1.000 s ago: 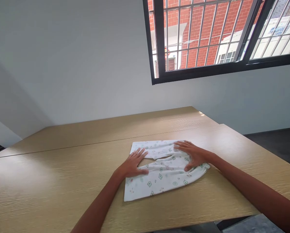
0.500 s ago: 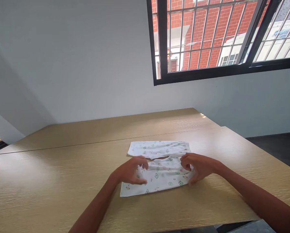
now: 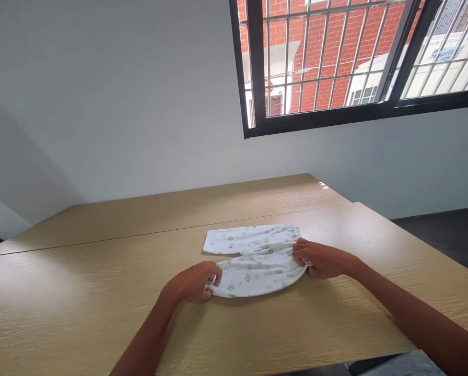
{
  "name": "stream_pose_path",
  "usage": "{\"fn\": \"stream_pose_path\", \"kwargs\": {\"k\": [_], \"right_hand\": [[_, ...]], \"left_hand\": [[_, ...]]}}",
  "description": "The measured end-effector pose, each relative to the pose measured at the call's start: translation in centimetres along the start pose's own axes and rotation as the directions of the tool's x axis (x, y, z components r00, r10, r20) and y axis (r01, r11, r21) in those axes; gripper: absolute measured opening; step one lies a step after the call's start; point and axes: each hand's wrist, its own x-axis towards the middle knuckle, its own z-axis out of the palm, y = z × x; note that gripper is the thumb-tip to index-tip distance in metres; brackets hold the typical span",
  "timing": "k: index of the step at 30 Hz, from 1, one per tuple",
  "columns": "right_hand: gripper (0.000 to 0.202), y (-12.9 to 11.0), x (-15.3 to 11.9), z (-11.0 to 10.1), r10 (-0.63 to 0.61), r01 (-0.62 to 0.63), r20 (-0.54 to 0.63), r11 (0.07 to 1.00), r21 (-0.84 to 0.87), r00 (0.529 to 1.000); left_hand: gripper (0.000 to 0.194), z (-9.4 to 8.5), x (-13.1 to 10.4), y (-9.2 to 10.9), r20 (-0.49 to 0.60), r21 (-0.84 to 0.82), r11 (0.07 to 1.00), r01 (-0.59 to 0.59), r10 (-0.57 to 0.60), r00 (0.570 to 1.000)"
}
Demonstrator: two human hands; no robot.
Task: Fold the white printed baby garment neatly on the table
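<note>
- With the left hand [image 3: 195, 282], pinching the white printed trousers [image 3: 257, 266] at the left end of the near leg [image 3: 252, 282], between thumb and fingers drawn close together.
- With the right hand [image 3: 322, 258], gripping the same trousers at the right end, by the near side of the waist, with fingers curled narrow around the cloth.
- Between both hands, bowing toward the near side along the leg's edge, with shadow just beneath and creases across the small green print.
- On the far side, lying flat along the far leg [image 3: 245, 240], with a narrow gap toward the left.
- Underneath, resting on a pale wood-grained table [image 3: 81, 292], with a thin seam [image 3: 120, 238] running across beyond the trousers.
- Past the far edge, meeting a pale wall [image 3: 140, 104].
- At far right, opening through a black-framed window [image 3: 336, 110] and metal bars [image 3: 287, 52] onto red brick [image 3: 353, 42].
- Right of the table, dropping to dark floor [image 3: 441, 230].
</note>
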Motion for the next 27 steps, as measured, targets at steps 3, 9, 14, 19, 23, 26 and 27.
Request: {"fn": "stream_pose_path", "kwargs": {"k": [3,9,14,19,23,26,27], "right_hand": [[0.034,0.5,-0.1,-0.2,0.021,-0.021,-0.048,1.000,-0.009,0.999],[0.034,2.7,-0.9,-0.8,0.039,-0.033,-0.065,0.996,0.080,0.997],[0.013,4.9,-0.5,-0.8,0.188,-0.126,-0.215,0.954,0.274,0.958],[0.017,5.4,0.6,-0.6,0.262,-0.054,-0.269,0.802,0.595,0.927],[0.018,4.9,1.2,-0.2,0.298,-0.064,-0.292,0.792,0.608,0.909],[0.020,4.9,1.7,0.4,0.348,-0.102,-0.343,0.816,0.570,0.872],[0.021,5.1,1.9,0.6,0.364,-0.125,-0.365,0.834,0.537,0.857]], "left_hand": [[0.019,-0.3,0.5,-1.5,-0.060,-0.156,0.986,-0.053,0.044,0.997],[0.020,-0.6,1.4,-4.8,-0.186,-0.486,0.861,-0.152,0.068,0.980],[0.035,-1.4,0.7,-5.5,-0.105,-0.552,0.833,-0.020,-0.046,0.993],[0.037,-2.3,0.0,-4.4,-0.091,-0.606,0.794,-0.045,-0.013,0.996],[0.035,-1.7,0.6,-4.3,-0.095,-0.816,0.578,-0.028,-0.087,0.992],[0.039,-0.6,2.0,-4.8,-0.205,-0.941,0.320,-0.113,-0.271,0.941],[0.040,-0.1,2.5,-4.9,-0.234,-0.952,0.265,-0.149,-0.326,0.916]]}}
